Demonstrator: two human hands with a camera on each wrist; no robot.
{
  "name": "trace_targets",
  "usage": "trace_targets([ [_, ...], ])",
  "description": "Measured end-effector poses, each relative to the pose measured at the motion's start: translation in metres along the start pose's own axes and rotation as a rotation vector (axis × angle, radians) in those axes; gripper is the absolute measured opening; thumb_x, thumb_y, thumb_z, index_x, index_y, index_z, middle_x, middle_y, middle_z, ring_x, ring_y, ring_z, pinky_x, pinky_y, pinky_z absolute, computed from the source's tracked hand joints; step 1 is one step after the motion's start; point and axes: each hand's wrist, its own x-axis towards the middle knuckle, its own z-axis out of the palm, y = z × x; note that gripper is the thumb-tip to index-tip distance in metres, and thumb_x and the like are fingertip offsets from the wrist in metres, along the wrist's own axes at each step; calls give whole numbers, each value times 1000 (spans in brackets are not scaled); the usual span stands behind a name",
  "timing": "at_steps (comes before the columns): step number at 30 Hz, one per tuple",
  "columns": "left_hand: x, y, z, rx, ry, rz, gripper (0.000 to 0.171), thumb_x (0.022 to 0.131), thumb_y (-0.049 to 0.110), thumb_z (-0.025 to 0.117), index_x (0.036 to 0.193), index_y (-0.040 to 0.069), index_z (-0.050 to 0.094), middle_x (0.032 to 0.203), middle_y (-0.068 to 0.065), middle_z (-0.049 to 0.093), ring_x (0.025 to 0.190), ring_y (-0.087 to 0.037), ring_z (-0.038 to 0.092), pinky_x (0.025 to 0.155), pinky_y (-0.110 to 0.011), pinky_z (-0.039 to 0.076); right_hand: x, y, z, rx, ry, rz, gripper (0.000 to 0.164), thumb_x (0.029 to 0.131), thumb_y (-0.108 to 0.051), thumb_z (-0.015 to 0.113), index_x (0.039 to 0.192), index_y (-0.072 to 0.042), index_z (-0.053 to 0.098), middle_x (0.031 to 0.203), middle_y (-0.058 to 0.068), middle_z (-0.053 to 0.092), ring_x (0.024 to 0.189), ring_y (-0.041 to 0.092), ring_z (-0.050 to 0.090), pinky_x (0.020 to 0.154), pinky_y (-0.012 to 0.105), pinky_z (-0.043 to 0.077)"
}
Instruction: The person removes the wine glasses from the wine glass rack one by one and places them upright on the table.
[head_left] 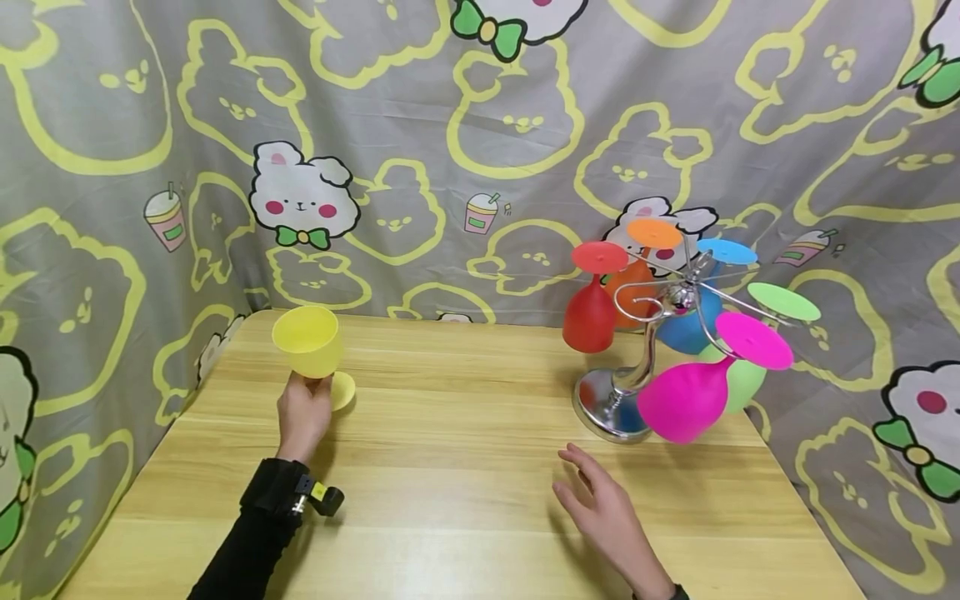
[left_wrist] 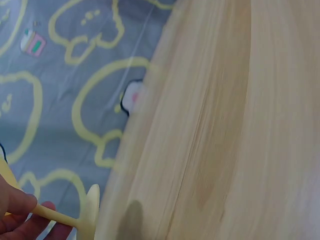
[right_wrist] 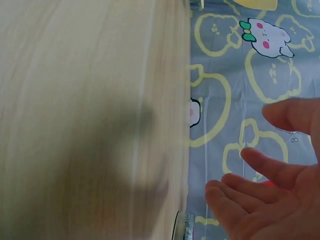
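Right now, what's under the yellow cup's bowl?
Under the bowl, the left hand grips the stem, and the round foot shows beside that hand. In the head view, the hand covers the stem and part of the foot.

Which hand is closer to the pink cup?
The right. The right hand is close by on the near side of the pink cup, not touching. The left hand is across the table, holding the yellow cup.
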Motion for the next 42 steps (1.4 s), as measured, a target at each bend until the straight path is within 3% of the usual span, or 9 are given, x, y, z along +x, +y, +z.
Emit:
trace_targets([
  [15, 38, -44, -20, 76, -15, -28, 34, 110, 15, 54, 137, -6, 51, 137, -34, 61, 142, -53, 49, 124, -66, 36, -6, 2, 3, -94, -24, -22, 44, 99, -13, 77, 140, -1, 66, 155, 26, 59, 141, 48, 58, 113, 58, 53],
  [20, 48, -49, -28, 68, -27, -57, 32, 111, 14, 53, 136, -5, 51, 137, -33, 60, 141, -53, 50, 123, -67, 35, -6, 2, 3, -92, -34, -3, 43, 100, -15, 77, 140, -2, 67, 155, 26, 58, 142, 47, 58, 113, 57, 53],
  [29, 66, -61, -39, 77, -44, -40, 35, 112, 15, 51, 139, -7, 51, 139, -35, 59, 139, -54, 50, 121, -69, 37, -5, 3, 4, -84, -30, 1, 41, 101, -14, 76, 139, -3, 68, 155, 25, 58, 142, 46, 58, 114, 56, 53],
  [42, 72, -68, -40, 38, -26, -65, 34, 112, 14, 53, 138, -7, 57, 140, -36, 60, 138, -51, 51, 120, -65, 39, -8, 1, 3, -80, -20, -9, 37, 101, -14, 76, 136, -5, 70, 154, 25, 60, 142, 47, 59, 114, 58, 53],
])
